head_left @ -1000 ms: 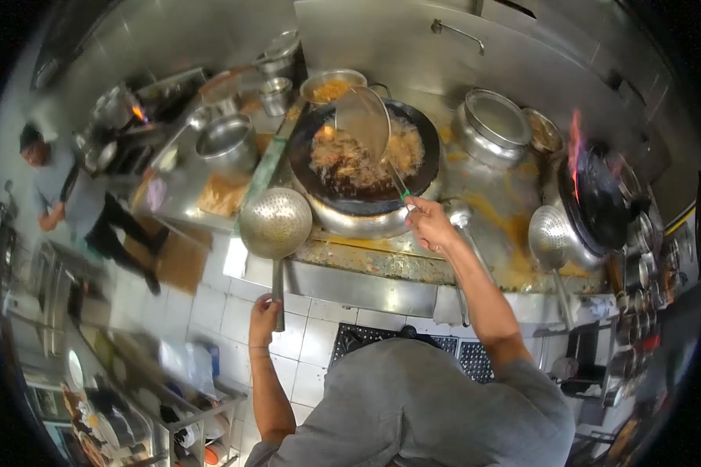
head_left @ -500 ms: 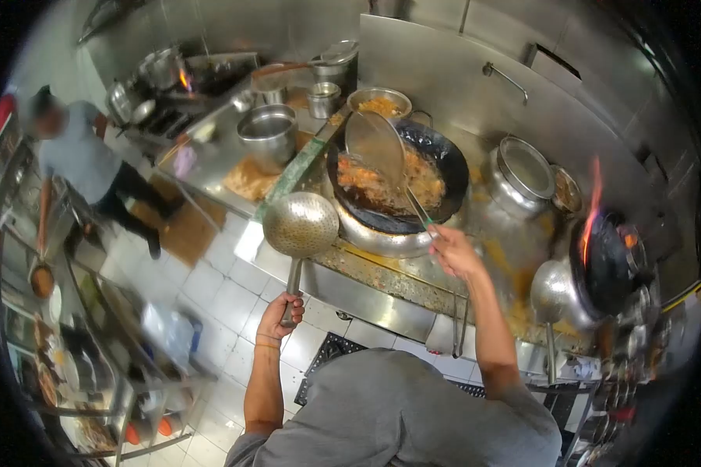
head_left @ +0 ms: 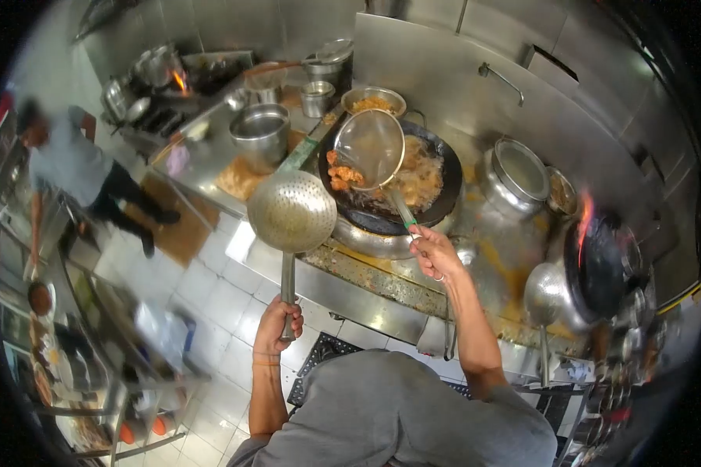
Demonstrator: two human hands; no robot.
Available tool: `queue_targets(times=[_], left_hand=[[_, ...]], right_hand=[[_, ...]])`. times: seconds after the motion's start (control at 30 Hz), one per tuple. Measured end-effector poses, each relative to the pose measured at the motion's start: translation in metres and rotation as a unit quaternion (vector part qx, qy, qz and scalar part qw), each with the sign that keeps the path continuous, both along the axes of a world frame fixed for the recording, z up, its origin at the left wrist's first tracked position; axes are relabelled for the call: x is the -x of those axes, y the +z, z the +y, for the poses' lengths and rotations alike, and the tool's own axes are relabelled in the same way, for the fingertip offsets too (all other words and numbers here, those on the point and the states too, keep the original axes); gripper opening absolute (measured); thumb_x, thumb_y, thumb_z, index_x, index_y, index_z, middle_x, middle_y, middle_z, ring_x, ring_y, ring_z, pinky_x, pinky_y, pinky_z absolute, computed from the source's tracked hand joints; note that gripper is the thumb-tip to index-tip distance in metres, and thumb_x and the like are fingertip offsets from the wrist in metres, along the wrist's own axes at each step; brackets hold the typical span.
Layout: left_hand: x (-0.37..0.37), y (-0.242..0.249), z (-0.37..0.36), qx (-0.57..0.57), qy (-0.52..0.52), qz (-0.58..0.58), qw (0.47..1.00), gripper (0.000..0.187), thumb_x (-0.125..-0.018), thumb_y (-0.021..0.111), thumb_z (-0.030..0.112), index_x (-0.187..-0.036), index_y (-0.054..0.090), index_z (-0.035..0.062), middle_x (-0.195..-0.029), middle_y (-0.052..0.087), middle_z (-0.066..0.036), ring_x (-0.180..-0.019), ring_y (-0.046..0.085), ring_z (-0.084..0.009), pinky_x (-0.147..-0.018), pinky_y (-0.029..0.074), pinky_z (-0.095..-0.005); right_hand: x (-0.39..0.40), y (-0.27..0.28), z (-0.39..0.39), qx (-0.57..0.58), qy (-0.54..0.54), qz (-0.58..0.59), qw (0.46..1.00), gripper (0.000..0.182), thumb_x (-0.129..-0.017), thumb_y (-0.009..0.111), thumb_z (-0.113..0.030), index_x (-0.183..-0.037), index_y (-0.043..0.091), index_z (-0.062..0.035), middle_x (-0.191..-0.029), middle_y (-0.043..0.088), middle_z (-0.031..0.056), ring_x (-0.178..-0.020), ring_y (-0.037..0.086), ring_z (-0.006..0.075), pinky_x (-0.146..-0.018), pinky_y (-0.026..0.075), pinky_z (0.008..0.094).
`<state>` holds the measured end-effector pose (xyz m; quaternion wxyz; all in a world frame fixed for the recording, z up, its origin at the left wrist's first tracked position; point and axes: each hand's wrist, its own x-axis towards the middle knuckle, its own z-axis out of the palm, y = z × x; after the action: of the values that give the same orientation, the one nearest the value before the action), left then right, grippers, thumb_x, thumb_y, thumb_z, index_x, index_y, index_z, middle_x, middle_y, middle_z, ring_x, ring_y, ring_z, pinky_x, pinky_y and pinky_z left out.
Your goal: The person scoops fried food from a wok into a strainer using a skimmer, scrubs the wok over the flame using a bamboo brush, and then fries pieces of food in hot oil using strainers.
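Observation:
My left hand (head_left: 279, 325) is closed round the handle of a perforated metal ladle (head_left: 292, 212), whose bowl hangs left of the wok, beside the green-edged counter strip. In my right hand (head_left: 436, 255) is the handle of a round mesh strainer (head_left: 370, 148), held over the black wok (head_left: 450, 187). Orange-brown fried pieces (head_left: 343, 173) show at the strainer's left edge; whether they lie in it or in the wok I cannot tell. Bubbling oil (head_left: 420, 183) fills the wok to the right of the strainer.
A bowl of orange food (head_left: 374, 101) sits behind the wok, a steel pot (head_left: 260, 132) to its left. Rightward are a steel strainer pot (head_left: 519, 173), another ladle (head_left: 544, 294) and a second wok (head_left: 606, 268) with flame. Another person (head_left: 74, 159) stands far left.
The mesh strainer has shifted and turned over the wok, and fried pieces now cluster at its left. My left hand and the perforated ladle have moved slightly left. The other person's arm has shifted.

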<state>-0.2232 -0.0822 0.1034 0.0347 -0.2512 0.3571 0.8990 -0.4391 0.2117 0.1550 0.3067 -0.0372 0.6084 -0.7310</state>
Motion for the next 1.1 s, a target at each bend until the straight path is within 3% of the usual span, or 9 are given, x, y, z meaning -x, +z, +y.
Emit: queue_targets(times=[0.2, 0.33, 0.43, 0.53, 0.73, 0.8, 0.87, 1.0, 1.1], left_hand=[[0.018, -0.003, 0.004, 0.014, 0.005, 0.006, 1.0, 0.022, -0.076, 0.049, 0.0, -0.094, 0.04, 0.007, -0.068, 0.047, -0.007, -0.045, 0.046, -0.0149, -0.036, 0.039, -0.0284], [0.019, -0.003, 0.009, -0.004, 0.006, 0.01, 1.0, 0.02, -0.077, 0.049, 0.001, -0.095, 0.041, 0.0053, -0.068, 0.047, -0.007, -0.046, 0.046, -0.0145, -0.036, 0.04, -0.0284], [0.018, 0.001, 0.013, -0.003, -0.004, 0.009, 1.0, 0.018, -0.078, 0.049, 0.002, -0.095, 0.042, 0.0045, -0.068, 0.047, -0.006, -0.047, 0.046, -0.0141, -0.037, 0.04, -0.0284], [0.022, -0.001, 0.011, -0.005, 0.006, 0.014, 1.0, 0.016, -0.079, 0.049, 0.004, -0.094, 0.043, 0.0038, -0.068, 0.047, -0.006, -0.047, 0.047, -0.0137, -0.038, 0.04, -0.0276], [0.02, -0.004, 0.002, -0.031, 0.008, -0.003, 0.999, 0.018, -0.079, 0.05, 0.003, -0.097, 0.046, 0.0029, -0.067, 0.046, -0.004, -0.047, 0.042, -0.0112, -0.038, 0.037, -0.0255], [0.021, -0.01, -0.005, -0.135, -0.016, 0.03, 0.99, 0.018, -0.08, 0.049, 0.003, -0.097, 0.046, 0.0022, -0.067, 0.046, -0.003, -0.048, 0.042, -0.0102, -0.038, 0.036, -0.0249], [0.019, -0.008, -0.01, -0.158, -0.01, 0.022, 0.987, 0.017, -0.08, 0.049, 0.005, -0.097, 0.046, 0.0019, -0.067, 0.046, -0.003, -0.05, 0.042, -0.0098, -0.038, 0.036, -0.0235], [0.02, -0.006, -0.025, -0.181, -0.009, 0.013, 0.983, 0.017, -0.081, 0.049, 0.006, -0.097, 0.046, 0.0012, -0.069, 0.046, -0.003, -0.049, 0.042, -0.0099, -0.038, 0.036, -0.0218], [0.023, -0.013, -0.044, -0.177, -0.015, 0.001, 0.984, 0.012, -0.079, 0.048, 0.005, -0.09, 0.045, 0.0024, -0.067, 0.046, -0.003, -0.049, 0.043, -0.0111, -0.039, 0.038, -0.0238]], right_hand=[[-0.016, 0.013, -0.005, -0.015, 0.008, 0.042, 0.999, 0.053, -0.089, 0.046, -0.004, -0.139, 0.03, 0.001, -0.08, 0.053, 0.0045, -0.04, 0.035, 0.0058, -0.03, 0.025, 0.0217], [-0.042, 0.011, 0.016, -0.049, 0.005, 0.014, 0.999, 0.049, -0.089, 0.05, -0.004, -0.136, 0.038, -0.0014, -0.078, 0.053, 0.0026, -0.039, 0.035, 0.0045, -0.028, 0.027, 0.0212], [-0.049, 0.006, 0.017, -0.005, 0.009, 0.011, 1.0, 0.046, -0.09, 0.051, -0.005, -0.135, 0.04, -0.0031, -0.075, 0.054, 0.0023, -0.037, 0.034, 0.0046, -0.028, 0.026, 0.0212], [-0.054, 0.017, 0.013, -0.033, 0.015, 0.028, 0.999, 0.041, -0.094, 0.045, -0.003, -0.135, 0.041, -0.0039, -0.074, 0.054, 0.0022, -0.036, 0.033, 0.0038, -0.028, 0.026, 0.0207], [-0.056, 0.034, -0.006, -0.114, 0.041, 0.149, 0.981, 0.041, -0.094, 0.046, -0.004, -0.135, 0.043, -0.0054, -0.074, 0.054, 0.0015, -0.036, 0.032, 0.0038, -0.029, 0.027, 0.0214], [-0.058, 0.038, -0.018, -0.146, 0.046, 0.165, 0.974, 0.041, -0.094, 0.046, -0.005, -0.135, 0.043, -0.0057, -0.075, 0.053, 0.0005, -0.038, 0.033, 0.003, -0.03, 0.028, 0.0203], [-0.059, 0.031, -0.029, -0.19, 0.03, 0.296, 0.936, 0.039, -0.095, 0.045, -0.004, -0.134, 0.045, -0.0054, -0.078, 0.054, -0.0003, -0.041, 0.035, 0.0016, -0.034, 0.029, 0.0185], [-0.093, 0.058, -0.058, -0.154, -0.031, 0.29, 0.944, 0.041, -0.093, 0.047, 0.002, -0.134, 0.047, -0.0034, -0.076, 0.053, -0.0023, -0.058, 0.04, 0.0014, -0.05, 0.031, 0.0162], [-0.107, 0.038, -0.066, -0.156, -0.043, 0.31, 0.937, 0.039, -0.094, 0.049, -0.001, -0.133, 0.048, -0.0014, -0.076, 0.053, -0.0021, -0.06, 0.043, 0.0027, -0.05, 0.033, 0.0168]])
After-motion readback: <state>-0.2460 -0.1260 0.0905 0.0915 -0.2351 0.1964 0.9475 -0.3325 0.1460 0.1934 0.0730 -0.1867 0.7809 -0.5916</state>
